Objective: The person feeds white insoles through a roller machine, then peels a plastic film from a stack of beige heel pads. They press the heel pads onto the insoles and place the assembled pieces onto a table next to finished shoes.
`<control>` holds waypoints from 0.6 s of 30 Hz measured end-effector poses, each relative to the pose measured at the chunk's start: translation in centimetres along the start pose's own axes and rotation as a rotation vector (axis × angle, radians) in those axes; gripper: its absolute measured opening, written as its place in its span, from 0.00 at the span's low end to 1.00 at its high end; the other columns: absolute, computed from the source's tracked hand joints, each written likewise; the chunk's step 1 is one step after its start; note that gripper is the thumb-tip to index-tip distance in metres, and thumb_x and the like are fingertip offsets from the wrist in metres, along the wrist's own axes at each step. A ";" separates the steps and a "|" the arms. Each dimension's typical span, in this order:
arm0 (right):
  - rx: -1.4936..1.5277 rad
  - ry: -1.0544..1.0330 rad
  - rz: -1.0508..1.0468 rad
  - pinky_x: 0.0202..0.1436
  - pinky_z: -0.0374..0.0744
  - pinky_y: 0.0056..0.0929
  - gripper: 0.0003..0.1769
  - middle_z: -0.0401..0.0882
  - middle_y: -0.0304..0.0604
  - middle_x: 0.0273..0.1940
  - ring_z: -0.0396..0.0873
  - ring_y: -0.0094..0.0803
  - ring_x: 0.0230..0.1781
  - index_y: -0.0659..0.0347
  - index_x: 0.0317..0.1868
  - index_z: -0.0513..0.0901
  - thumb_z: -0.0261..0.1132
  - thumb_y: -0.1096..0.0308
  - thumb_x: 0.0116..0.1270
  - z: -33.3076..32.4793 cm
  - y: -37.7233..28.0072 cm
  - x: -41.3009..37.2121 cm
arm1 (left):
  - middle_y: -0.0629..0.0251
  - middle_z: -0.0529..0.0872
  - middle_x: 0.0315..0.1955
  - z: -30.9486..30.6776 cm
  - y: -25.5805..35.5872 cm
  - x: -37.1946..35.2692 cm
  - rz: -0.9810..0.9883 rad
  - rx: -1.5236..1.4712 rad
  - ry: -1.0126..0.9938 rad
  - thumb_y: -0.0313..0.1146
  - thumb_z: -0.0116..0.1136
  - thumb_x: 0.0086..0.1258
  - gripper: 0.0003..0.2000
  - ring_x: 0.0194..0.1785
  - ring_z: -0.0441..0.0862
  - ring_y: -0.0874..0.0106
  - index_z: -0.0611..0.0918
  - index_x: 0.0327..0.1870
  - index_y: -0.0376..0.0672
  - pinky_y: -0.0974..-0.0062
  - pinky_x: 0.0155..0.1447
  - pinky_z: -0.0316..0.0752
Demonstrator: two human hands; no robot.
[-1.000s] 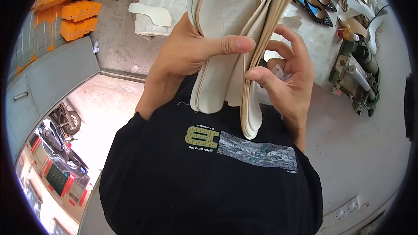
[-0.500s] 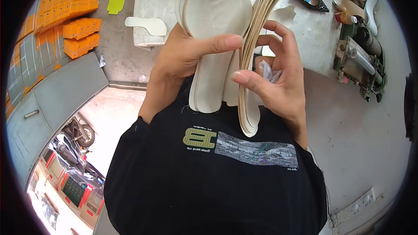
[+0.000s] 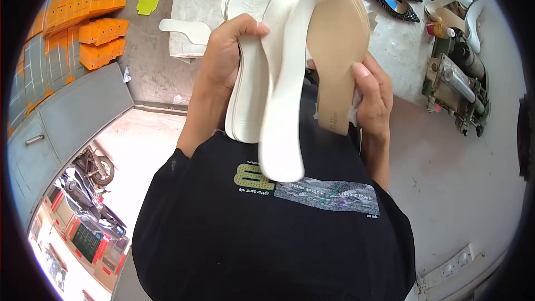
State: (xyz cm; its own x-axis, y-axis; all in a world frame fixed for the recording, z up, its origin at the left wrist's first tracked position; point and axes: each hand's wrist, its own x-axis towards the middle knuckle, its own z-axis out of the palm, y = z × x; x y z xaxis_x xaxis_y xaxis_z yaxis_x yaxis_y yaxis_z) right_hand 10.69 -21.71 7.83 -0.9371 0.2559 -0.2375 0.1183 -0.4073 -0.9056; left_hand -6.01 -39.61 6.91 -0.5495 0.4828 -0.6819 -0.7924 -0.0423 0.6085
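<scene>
- Background: pale worktop (image 3: 398, 56) beyond the hands, with dark glittery shoes (image 3: 390, 0) on it and a green machine (image 3: 457, 81) to the right; orange pieces (image 3: 95, 50) piled at far left
- A loose insole (image 3: 192, 32) lies near the worktop's left corner, apart from both hands
- Work position: the held insoles are raised in front of the black shirt (image 3: 267, 234), toe ends away from the body, heel ends toward it
- Left grip: I have the left hand (image 3: 223, 50) closed round the white insoles (image 3: 248, 95), thumb over their inner edge; the fingers behind are mostly hidden
- Right grip: I have the right hand (image 3: 374, 97) pinched on the tan-faced insole (image 3: 337, 39), thumb on its face near the outer edge; layered rims show at its toe, count unclear
- Between them, a curved pale insole (image 3: 281, 139) hangs with its heel low over the shirt print (image 3: 329, 195); I cannot tell which hand bears it
- Crumpled clear wrap (image 3: 354, 106) shows beside the right palm
- Handling, my judgement: light thumb pressure should fan the layers without creasing the narrow waists; I would steady the left bundle, open the gap with the right, and watch that low middle heel for slipping
</scene>
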 end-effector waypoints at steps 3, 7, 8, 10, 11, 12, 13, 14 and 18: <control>0.045 -0.021 -0.008 0.52 0.75 0.27 0.24 0.79 0.54 0.51 0.80 0.33 0.42 0.69 0.65 0.68 0.49 0.75 0.69 0.3 0.1 0.0 | 0.51 0.83 0.45 0.2 -0.5 -0.2 -0.003 -0.118 -0.005 0.27 0.61 0.55 0.22 0.45 0.82 0.63 0.78 0.54 0.34 0.72 0.53 0.75; 0.071 -0.033 -0.020 0.52 0.74 0.25 0.26 0.79 0.53 0.54 0.80 0.31 0.43 0.68 0.68 0.66 0.51 0.76 0.70 0.9 0.4 -0.1 | 0.51 0.83 0.48 0.9 -1.5 -0.7 0.072 -0.138 -0.092 0.26 0.60 0.54 0.26 0.47 0.81 0.62 0.76 0.58 0.34 0.72 0.55 0.74; 0.040 -0.036 -0.027 0.52 0.74 0.25 0.27 0.78 0.53 0.54 0.80 0.32 0.44 0.67 0.69 0.65 0.52 0.77 0.69 1.0 0.4 0.0 | 0.51 0.82 0.49 1.3 -1.8 -0.9 0.161 -0.052 -0.173 0.26 0.59 0.55 0.27 0.48 0.81 0.62 0.74 0.60 0.35 0.71 0.57 0.73; -0.022 -0.043 -0.040 0.53 0.74 0.27 0.28 0.78 0.54 0.54 0.79 0.33 0.45 0.67 0.70 0.63 0.53 0.77 0.69 1.1 0.4 0.1 | 0.51 0.82 0.52 1.7 -2.2 -1.0 0.341 0.121 -0.331 0.26 0.56 0.55 0.29 0.51 0.81 0.61 0.72 0.63 0.36 0.69 0.61 0.71; -0.026 -0.044 -0.041 0.53 0.74 0.27 0.28 0.78 0.54 0.54 0.79 0.33 0.45 0.67 0.70 0.63 0.53 0.77 0.69 1.1 0.4 0.1 | 0.51 0.82 0.52 1.7 -2.2 -1.0 0.344 0.118 -0.333 0.26 0.56 0.55 0.29 0.51 0.81 0.61 0.72 0.63 0.36 0.69 0.61 0.71; -0.005 -0.046 -0.024 0.53 0.74 0.27 0.30 0.78 0.54 0.55 0.79 0.33 0.45 0.66 0.70 0.62 0.54 0.77 0.68 1.2 0.4 0.2 | 0.51 0.82 0.52 1.7 -2.1 -1.0 0.315 0.090 -0.328 0.25 0.56 0.54 0.30 0.51 0.81 0.61 0.72 0.63 0.36 0.69 0.61 0.71; 0.018 -0.047 -0.005 0.53 0.74 0.27 0.31 0.77 0.54 0.55 0.79 0.34 0.46 0.65 0.71 0.61 0.55 0.77 0.67 1.2 0.4 0.1 | 0.51 0.82 0.51 1.7 -2.0 -1.0 0.284 0.063 -0.322 0.24 0.56 0.54 0.30 0.51 0.81 0.61 0.72 0.63 0.36 0.68 0.62 0.72; 0.041 -0.048 0.013 0.54 0.74 0.28 0.32 0.77 0.54 0.55 0.78 0.34 0.47 0.65 0.72 0.60 0.56 0.76 0.67 1.3 0.4 0.1 | 0.52 0.83 0.51 1.6 -2.0 -1.0 0.253 0.037 -0.315 0.23 0.56 0.53 0.30 0.51 0.82 0.61 0.73 0.63 0.36 0.68 0.62 0.72; 0.009 -0.052 -0.012 0.53 0.74 0.28 0.37 0.77 0.54 0.55 0.77 0.34 0.48 0.63 0.73 0.57 0.59 0.77 0.64 2.1 0.2 0.0 | 0.51 0.83 0.50 1.0 -2.4 -0.6 0.215 0.041 -0.273 0.20 0.55 0.52 0.30 0.48 0.83 0.61 0.73 0.62 0.34 0.69 0.59 0.74</control>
State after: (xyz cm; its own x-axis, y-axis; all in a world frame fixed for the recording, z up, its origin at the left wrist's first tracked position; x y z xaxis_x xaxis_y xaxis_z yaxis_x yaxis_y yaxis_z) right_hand 10.01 -23.57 8.40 -0.9543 0.2151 -0.2074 0.1039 -0.4119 -0.9053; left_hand -3.56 -38.94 6.25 -0.6069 0.6832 -0.4062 -0.6521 -0.1359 0.7458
